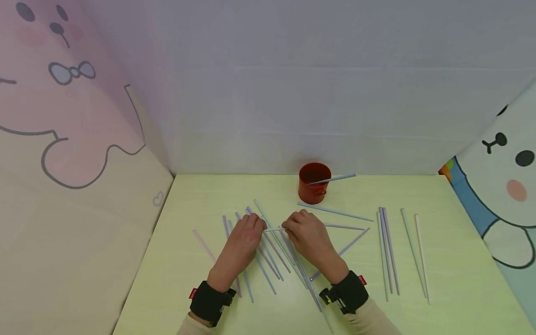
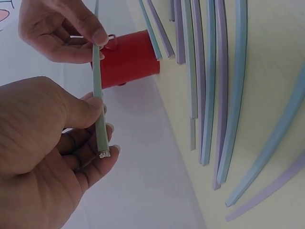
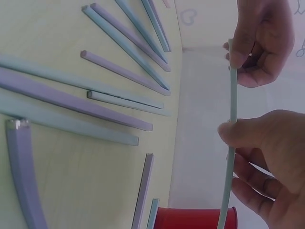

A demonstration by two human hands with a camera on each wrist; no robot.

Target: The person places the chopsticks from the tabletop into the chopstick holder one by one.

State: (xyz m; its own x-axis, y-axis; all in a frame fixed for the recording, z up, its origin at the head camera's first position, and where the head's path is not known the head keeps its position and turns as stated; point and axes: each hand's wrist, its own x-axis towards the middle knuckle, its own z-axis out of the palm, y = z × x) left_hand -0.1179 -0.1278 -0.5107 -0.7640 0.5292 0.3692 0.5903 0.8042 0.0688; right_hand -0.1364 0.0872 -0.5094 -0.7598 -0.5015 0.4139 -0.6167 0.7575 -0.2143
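Both hands hold one thin pale green stick [image 1: 274, 229] above the table, level between them in the head view. My left hand [image 1: 247, 235] pinches it near one end, thumb against fingers; the left wrist view shows that end of the stick [image 2: 101, 136] with a shiny, silvery tip. Farther along, my right hand [image 1: 309, 235] pinches the stick between thumb and fingers, and in the right wrist view the stick [image 3: 233, 102] runs on past this hand. Below the hands, several purple, blue and green sticks [image 1: 268, 251] lie loosely spread, some crossing one another.
Against the back wall stands a red bucket [image 1: 307, 190] with a blue stick [image 1: 341, 177] leaning out over its rim. One blue stick [image 1: 335, 211] lies before it. At the right, more sticks [image 1: 389, 253] lie roughly side by side. A pink stick [image 1: 204, 245] is at the left.
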